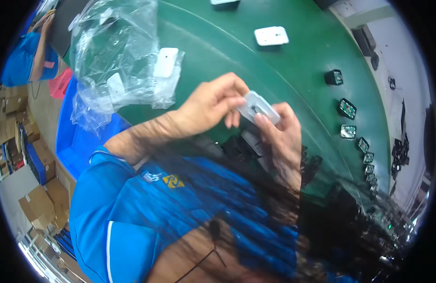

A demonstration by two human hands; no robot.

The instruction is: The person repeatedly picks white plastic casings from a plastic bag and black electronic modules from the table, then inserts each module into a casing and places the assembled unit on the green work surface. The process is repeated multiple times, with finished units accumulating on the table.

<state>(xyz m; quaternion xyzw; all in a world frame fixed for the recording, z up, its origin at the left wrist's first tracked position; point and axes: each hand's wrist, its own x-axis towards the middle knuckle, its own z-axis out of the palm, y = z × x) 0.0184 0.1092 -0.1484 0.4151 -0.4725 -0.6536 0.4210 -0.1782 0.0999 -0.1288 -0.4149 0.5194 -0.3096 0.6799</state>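
Note:
A small white rectangular plastic cover (258, 108) with rounded corners is held between my two hands above the green table. My right hand (283, 134) grips its right end, the thumb lying on the face. At the cover's left end, the thumb and index finger of my left hand (213, 101) pinch the edge, while the other fingers curl below. Beneath the hands sit dark blocky parts (241, 145), partly hidden by blurred strands of hair. Left of my hands lies a clear plastic bag (121, 52) with several similar white pieces (166, 62) in or under it.
Farther off on the green table (213, 42) rests another white cover (271, 36). Several black housings with green circuit boards (347, 108) form a curved row at the right. A blue bin (69, 137) adjoins the left edge. Beyond are a pink basket (61, 83), cardboard boxes (36, 203) and another person (27, 59).

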